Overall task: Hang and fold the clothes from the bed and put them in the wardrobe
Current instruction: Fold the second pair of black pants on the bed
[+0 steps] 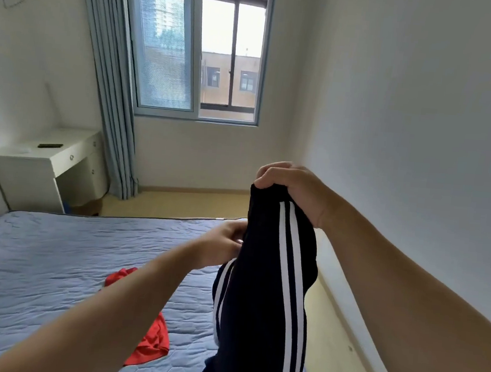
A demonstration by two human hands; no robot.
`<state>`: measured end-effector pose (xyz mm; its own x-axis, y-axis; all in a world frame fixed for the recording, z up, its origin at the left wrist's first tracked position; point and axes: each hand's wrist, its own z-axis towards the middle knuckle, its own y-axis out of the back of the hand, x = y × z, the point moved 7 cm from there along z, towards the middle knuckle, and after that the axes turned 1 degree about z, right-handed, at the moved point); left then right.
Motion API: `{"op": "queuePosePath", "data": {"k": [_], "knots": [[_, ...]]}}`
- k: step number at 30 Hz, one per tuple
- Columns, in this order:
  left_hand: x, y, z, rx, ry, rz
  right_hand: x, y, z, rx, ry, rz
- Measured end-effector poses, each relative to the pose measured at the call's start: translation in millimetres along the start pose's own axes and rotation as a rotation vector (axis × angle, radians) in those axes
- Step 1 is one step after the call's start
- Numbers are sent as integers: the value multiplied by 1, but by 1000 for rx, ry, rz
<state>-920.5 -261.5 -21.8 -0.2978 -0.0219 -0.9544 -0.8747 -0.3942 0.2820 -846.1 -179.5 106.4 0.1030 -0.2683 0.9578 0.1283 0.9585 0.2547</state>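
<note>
**A:** From the head camera, where do things stand?

**B:** The right hand [291,190] is clenched tight on the top end of the dark navy track trousers with white side stripes [253,320]. It holds them up in the air over the near right corner of the blue quilted bed [54,258], and the rest hangs down out of the bottom of the frame. The left hand [224,244] is lower, with its fingers curled at the left edge of the fabric. I cannot tell whether they actually have the cloth pinched.

**A:** So how should the step be done well?

**B:** I'd say they are being straightened for folding. Get a sure pinch with the left hand at the same height as the right, then draw the two apart so the legs hang flat and the stripes run straight — a twisted leg would fold lumpy. Lay them on bare mattress, apart from the crumpled red cloth garment [147,343] lying beside them under the left forearm.

**A:** And the wardrobe?

**B:** It's not in view — fold first, carry after.
</note>
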Motion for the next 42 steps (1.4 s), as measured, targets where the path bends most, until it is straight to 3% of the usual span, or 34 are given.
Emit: {"op": "queuePosePath", "data": {"k": [5, 7, 11, 14, 16, 21, 25, 28, 34, 42], "knots": [[45, 13, 8, 93, 166, 686, -14, 21, -12, -24, -47, -193], [48, 23, 10, 56, 125, 983, -24, 32, -20, -4, -70, -387], [3, 47, 7, -175, -183, 1538, -50, 58, -42, -11, 40, -1075], [-46, 50, 1, -265, -489, 1632, -63, 75, -63, -33, 147, -1519], [-73, 43, 2, -287, -644, 1689, -62, 85, -70, -90, 190, -1686], [-118, 38, 5, -325, -807, 1718, -38, 103, -77, -351, 316, -1865], [-132, 43, 7, -369, -784, 1704, -20, 102, -81, -488, 455, -1829], [-135, 47, 9, -444, -743, 1668, -17, 105, -76, -510, 409, -1836], [-128, 68, 23, -442, -470, 1261, -6, 107, -68, -552, 319, -1832], [-122, 78, 25, -580, -347, 834, -3, 122, -64, -646, 160, -1490]]}}
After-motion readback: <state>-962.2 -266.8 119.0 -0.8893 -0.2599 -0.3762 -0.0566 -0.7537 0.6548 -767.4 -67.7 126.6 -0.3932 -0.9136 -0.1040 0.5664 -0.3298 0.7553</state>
